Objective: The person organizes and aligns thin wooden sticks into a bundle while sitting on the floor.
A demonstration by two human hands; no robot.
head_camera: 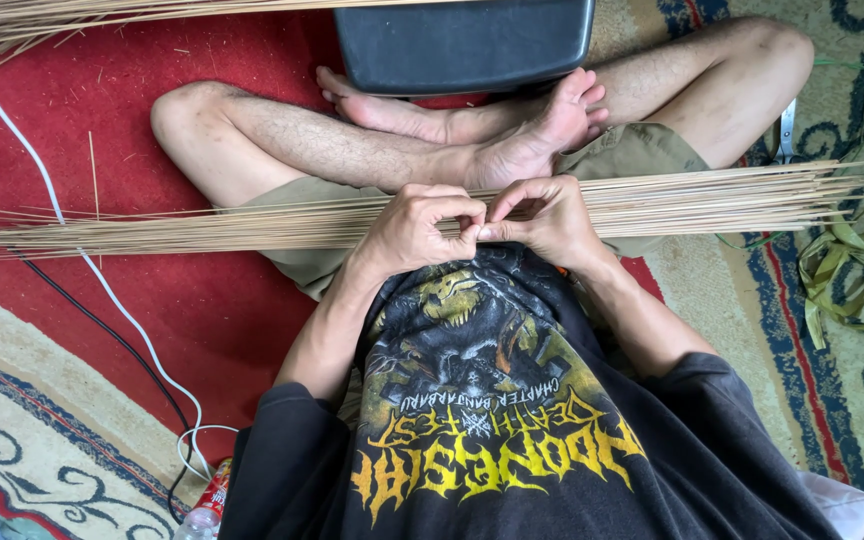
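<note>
A long bundle of thin tan sticks (202, 228) lies across my lap, reaching from the far left to the far right. My left hand (420, 228) and my right hand (544, 218) meet at the bundle's middle, fingertips pinched together on a few sticks just above my black printed shirt (482, 400). My legs are crossed in front, bare feet (542, 125) beyond the bundle.
A dark grey plastic box (464, 42) stands past my feet. More sticks (72, 20) lie at the top left. A white cable (102, 285) and a black cable run over the red carpet. Green leaf strips (852, 275) lie right, a bottle (207, 510) bottom left.
</note>
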